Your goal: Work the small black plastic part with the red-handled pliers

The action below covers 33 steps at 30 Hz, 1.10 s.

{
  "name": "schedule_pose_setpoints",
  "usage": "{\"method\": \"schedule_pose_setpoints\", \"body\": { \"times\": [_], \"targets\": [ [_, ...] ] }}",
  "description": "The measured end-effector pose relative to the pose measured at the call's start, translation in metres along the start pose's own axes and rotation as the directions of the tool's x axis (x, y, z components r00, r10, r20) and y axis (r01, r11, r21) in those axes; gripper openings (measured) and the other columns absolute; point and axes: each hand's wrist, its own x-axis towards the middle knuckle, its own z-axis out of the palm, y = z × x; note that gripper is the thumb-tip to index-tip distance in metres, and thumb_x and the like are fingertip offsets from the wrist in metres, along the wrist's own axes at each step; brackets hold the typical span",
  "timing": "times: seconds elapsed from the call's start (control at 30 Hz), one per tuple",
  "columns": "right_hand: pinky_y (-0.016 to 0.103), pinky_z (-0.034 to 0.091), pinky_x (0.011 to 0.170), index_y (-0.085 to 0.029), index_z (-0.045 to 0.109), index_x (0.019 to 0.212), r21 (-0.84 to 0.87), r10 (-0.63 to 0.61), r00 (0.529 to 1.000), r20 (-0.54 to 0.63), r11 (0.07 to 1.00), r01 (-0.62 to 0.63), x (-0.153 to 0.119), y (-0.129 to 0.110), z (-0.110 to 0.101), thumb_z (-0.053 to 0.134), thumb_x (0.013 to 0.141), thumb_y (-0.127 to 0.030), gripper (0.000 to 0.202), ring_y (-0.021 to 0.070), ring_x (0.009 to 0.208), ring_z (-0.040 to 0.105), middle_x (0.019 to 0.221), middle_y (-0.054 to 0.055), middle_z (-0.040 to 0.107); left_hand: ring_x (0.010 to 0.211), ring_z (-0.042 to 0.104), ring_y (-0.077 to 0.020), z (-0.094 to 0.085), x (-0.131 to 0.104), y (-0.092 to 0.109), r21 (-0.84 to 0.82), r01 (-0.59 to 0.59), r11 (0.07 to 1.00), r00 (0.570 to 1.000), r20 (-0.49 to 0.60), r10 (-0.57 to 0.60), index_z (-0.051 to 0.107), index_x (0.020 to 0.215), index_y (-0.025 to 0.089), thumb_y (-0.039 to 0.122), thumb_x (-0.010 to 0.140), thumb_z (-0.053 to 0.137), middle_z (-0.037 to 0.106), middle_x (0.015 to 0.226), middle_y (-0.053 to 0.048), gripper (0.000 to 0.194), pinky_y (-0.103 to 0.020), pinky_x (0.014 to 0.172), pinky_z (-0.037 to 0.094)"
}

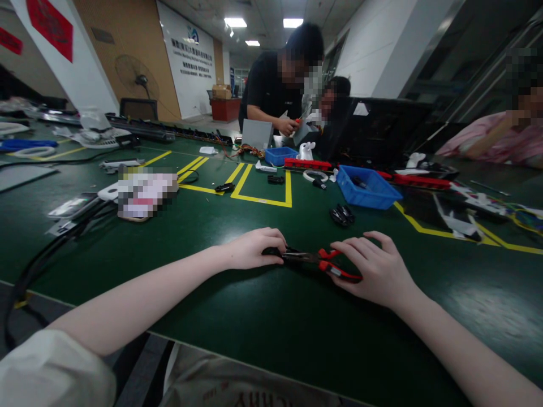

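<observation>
Red-and-black long-nose pliers [324,260] lie across the space between my hands, their jaws pointing left. My right hand [373,265] is closed around the red handles, which are spread apart. In my left hand [258,249], a small black part [271,251] is pinched between the fingers, and the plier tips reach its right end. Whether the jaws grip the part cannot be made out. Beyond my hands, a bundle of small black pieces [342,215] rests on the green table [237,316].
A blue bin [368,187] stands behind the black bundle, with a smaller blue tray [280,155] farther back. Phones [146,195] and black cables [46,249] lie at the left. Across the table, a person [275,85] works near a large dark panel [377,130].
</observation>
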Motion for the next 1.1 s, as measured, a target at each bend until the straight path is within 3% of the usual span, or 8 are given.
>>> {"method": "schedule_pose_setpoints", "body": {
  "times": [0.57,1.1],
  "targets": [
    [0.054,0.038,0.101,-0.023,0.064,0.106,0.144,0.065,0.993,0.103,0.986,-0.079,-0.002,0.010,0.005,0.067,0.077,-0.042,0.035,0.0254,0.090,0.066,0.096,0.005,0.072,0.107,0.059,-0.0215,0.001,0.000,0.000,0.020,-0.014,1.000,1.000,0.001,0.014,0.065,0.102,0.017,0.025,0.091,0.065,0.063,0.115,-0.009,0.013,-0.036,0.094,0.047],
    [0.053,0.037,0.102,-0.023,0.061,0.109,0.140,0.055,0.990,0.127,0.988,-0.073,0.001,0.001,0.005,0.065,0.081,-0.043,0.035,0.0260,0.092,0.066,0.099,0.007,0.072,0.109,0.059,-0.0216,0.000,-0.001,0.003,0.056,-0.010,0.998,1.000,0.015,0.009,0.064,0.102,0.017,0.024,0.092,0.064,0.063,0.117,-0.007,0.012,-0.034,0.094,0.046]
  ]
}}
